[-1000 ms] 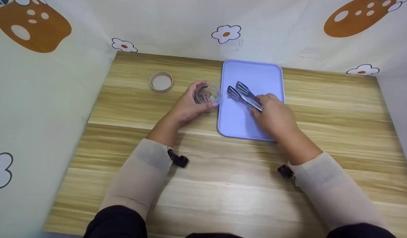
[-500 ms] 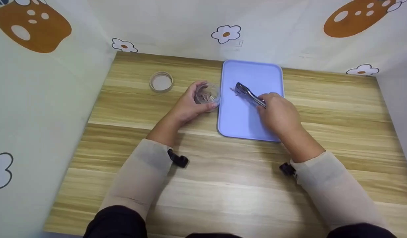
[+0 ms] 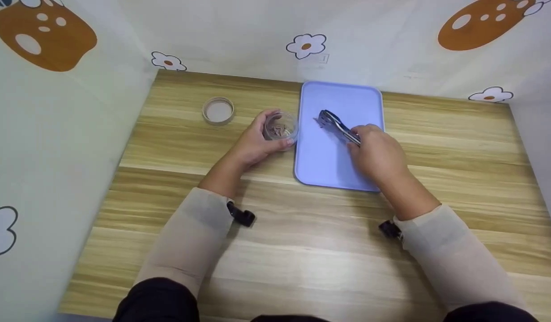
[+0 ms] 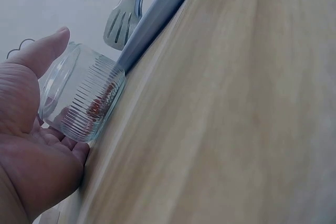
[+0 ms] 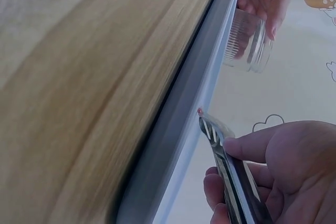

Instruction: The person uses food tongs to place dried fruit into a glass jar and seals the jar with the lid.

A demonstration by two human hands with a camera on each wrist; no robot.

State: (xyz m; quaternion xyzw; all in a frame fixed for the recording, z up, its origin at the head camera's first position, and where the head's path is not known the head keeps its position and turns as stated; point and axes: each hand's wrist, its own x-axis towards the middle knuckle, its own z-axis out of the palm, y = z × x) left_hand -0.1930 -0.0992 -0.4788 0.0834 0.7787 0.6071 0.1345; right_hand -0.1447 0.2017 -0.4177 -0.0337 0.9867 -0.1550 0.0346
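My left hand (image 3: pixel 253 145) curls around a small clear glass jar (image 4: pixel 84 95) with ribbed sides, standing on the table at the tray's left edge. Several reddish-brown strips (image 3: pixel 280 130) lie at the bottom of the jar. My right hand (image 3: pixel 379 154) grips metal tongs (image 3: pixel 340 128) with slotted heads, squeezed together low over the blue-violet tray (image 3: pixel 320 167). At the tongs' tips a small reddish piece (image 5: pixel 200 112) shows in the right wrist view; whether the heads clamp it I cannot tell.
A round lid (image 3: pixel 218 111) with a tan rim lies on the wood-grain table (image 3: pixel 293 250), left of the jar. Behind the table rises a pale wall (image 3: pixel 239 40) with flower prints, close to the tray's far edge.
The tongs' heads, spread apart a second ago, have come together over the tray, and my right hand has shifted slightly right. My left hand and the jar have stayed in place.
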